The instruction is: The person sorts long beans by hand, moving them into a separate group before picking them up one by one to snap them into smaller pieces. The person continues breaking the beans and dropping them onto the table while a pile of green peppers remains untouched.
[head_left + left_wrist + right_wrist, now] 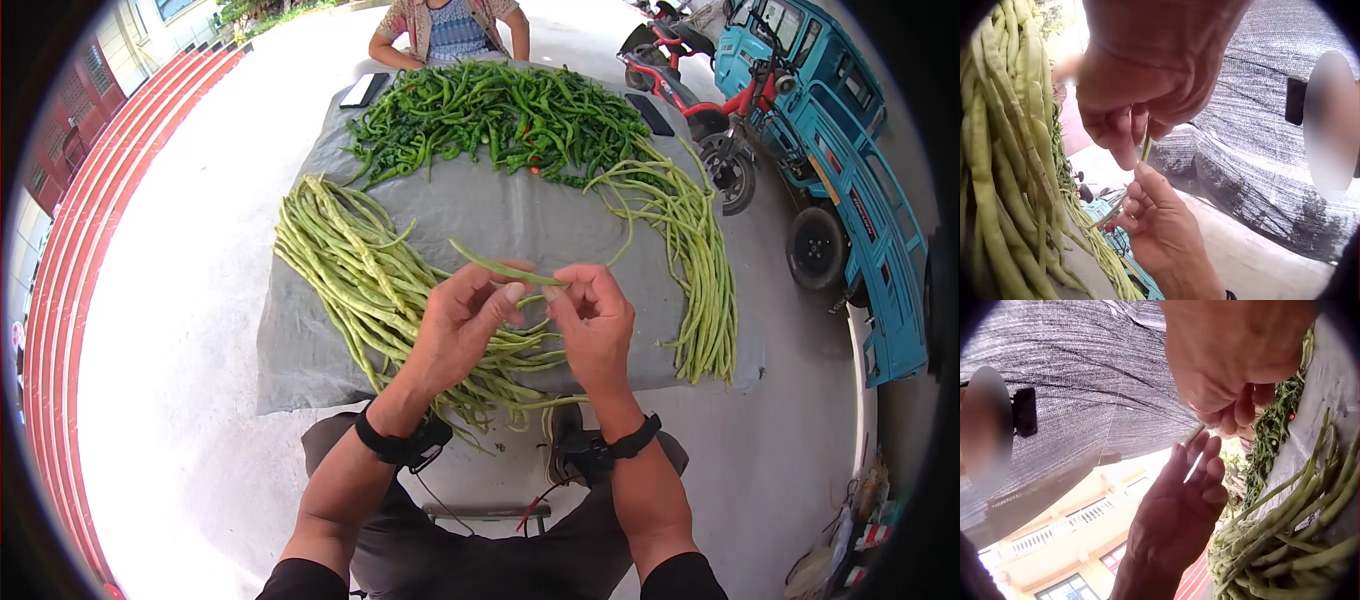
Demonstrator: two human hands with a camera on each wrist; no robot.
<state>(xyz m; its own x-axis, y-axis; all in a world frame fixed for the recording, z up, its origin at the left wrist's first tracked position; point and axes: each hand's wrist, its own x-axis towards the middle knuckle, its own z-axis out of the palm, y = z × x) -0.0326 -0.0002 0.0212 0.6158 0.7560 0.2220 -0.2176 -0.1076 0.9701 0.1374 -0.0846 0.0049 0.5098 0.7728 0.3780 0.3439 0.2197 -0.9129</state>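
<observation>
Red steps (75,250) curving down the far left, pale concrete beside them. Next, a heap of long beans (350,260) fanned across the left half of a grey cloth (500,215), pods running from upper left toward the lower middle. Above the cloth's near edge, the left hand (462,318), back of the hand up, wrist strapped with a black band (400,445), thumb and forefinger pinched on a single long bean (500,268). Bean held off the cloth, long axis nearly level, free tip pointing up and left, other end toward the right hand (592,318). Right hand close beside the left, knuckles up, fingertips clamped on the same pod, remaining fingers curled in, fingertips of the two hands almost meeting. Wrist views from below: the pod (1145,149) short and green between both sets of fingertips, and again (1194,434) nipped at one end against the sky-lit netting. Farther back at centre, a mound of green peppers (500,115), a seated person (450,30) behind it. To the right, a second bundle of long beans (700,270) draped down the cloth's edge. Beyond, a red motorbike (700,100) and a blue truck (850,180).
</observation>
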